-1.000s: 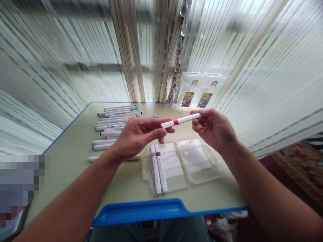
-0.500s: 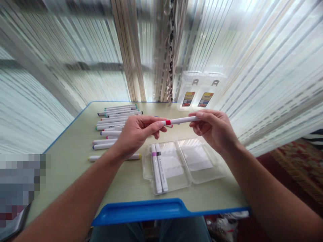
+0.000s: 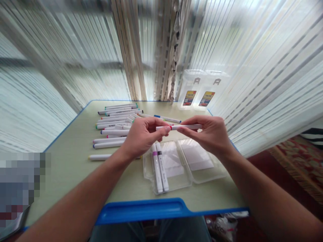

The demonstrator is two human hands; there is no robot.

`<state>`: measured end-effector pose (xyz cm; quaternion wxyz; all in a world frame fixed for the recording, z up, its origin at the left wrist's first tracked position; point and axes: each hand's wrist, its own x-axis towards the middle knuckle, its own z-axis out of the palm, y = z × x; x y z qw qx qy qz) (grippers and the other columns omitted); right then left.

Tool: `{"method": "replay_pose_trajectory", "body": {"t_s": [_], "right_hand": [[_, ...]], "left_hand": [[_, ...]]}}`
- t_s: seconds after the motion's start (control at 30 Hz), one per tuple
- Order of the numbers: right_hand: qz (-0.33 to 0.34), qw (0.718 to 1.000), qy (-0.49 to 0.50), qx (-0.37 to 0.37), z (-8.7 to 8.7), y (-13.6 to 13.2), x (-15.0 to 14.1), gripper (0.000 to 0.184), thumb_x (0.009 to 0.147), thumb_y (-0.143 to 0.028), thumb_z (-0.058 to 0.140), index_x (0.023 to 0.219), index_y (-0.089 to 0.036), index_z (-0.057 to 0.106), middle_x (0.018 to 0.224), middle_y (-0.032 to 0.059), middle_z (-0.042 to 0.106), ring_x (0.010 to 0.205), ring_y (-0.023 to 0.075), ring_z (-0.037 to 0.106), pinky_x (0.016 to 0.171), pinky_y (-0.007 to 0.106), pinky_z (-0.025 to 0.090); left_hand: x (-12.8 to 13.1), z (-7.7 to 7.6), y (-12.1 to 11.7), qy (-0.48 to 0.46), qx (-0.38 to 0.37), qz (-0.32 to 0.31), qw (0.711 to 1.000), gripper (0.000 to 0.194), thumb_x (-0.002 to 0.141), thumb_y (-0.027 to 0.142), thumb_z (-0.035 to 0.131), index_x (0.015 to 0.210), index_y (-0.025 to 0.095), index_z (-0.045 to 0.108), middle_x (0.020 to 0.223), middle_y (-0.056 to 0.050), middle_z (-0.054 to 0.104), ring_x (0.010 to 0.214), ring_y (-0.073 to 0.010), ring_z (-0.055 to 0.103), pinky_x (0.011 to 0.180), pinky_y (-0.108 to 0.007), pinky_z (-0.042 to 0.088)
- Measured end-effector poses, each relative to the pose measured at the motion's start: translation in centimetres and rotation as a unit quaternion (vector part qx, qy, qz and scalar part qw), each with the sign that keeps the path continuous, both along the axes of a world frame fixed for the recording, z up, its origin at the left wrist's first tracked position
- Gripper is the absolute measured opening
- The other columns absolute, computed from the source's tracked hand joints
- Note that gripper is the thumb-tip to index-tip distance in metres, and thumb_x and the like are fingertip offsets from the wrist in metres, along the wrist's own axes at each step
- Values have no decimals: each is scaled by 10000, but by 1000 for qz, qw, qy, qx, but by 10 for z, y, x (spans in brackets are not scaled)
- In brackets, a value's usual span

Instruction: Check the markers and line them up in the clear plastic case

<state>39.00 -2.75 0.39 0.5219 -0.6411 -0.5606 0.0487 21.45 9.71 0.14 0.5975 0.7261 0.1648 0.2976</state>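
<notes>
Between my two hands a white marker with a red band (image 3: 174, 127) is held level above the table. My left hand (image 3: 148, 132) pinches it near the red band. My right hand (image 3: 210, 132) grips the white barrel farther right, with thumb and fingers closed on it. Below them an open clear plastic case (image 3: 188, 181) lies on the table. In its left half rest a marker with a purple band (image 3: 156, 171) and a marker with a black band (image 3: 163, 169), side by side. Several loose white markers (image 3: 111, 141) lie left of and behind my left hand, which hides some.
Two clear plastic cases with yellow labels (image 3: 193, 89) stand upright at the table's back right. A marker with a blue band (image 3: 168, 118) lies behind my hands. A blue tray edge (image 3: 141, 210) runs along the front. String curtains (image 3: 96, 40) hang behind the table.
My right hand has slid left along the marker, closer to my left hand. The marker is slightly lower and now nearly level; my left hand has shifted a little right.
</notes>
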Motion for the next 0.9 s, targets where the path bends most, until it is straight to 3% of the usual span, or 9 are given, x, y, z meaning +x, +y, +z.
{"method": "replay_pose_trajectory", "body": {"t_s": [0.13,0.27,0.6,0.73,0.9], "right_hand": [[11,995,-95,3,-2,-1,-6,227,759,-358,850,771,-139,794,717,65,775,607,159,691,565,256,503],[10,994,-108,3,-3,-1,-7,205,743,-335,867,749,-143,793,719,57,779,618,158,692,581,256,490],[34,993,97,-60,1,0,-5,221,716,-352,873,691,-146,797,589,35,712,509,99,545,462,216,366],[30,986,149,-70,5,0,-4,188,697,-317,880,721,-145,807,617,38,718,527,91,542,474,209,384],[47,972,222,-61,4,1,1,211,676,-311,893,797,-153,823,584,22,685,462,67,454,409,204,300]], "left_hand": [[3,-2,-6,13,9,-16,1000,201,819,267,780,876,75,773,728,-67,743,551,-89,613,522,-181,500],[3,-2,-10,21,30,-21,999,185,863,240,720,916,73,782,757,-80,756,575,-95,629,540,-183,510],[2,0,-7,-9,41,-24,999,182,878,235,707,973,106,793,759,-55,738,591,-95,608,560,-203,507],[0,1,-1,-26,17,5,999,193,889,269,706,966,109,784,737,-45,728,581,-97,603,562,-218,500],[-2,0,5,-49,-50,26,997,169,882,286,711,918,136,779,748,-43,727,604,-103,612,568,-220,492]]}}
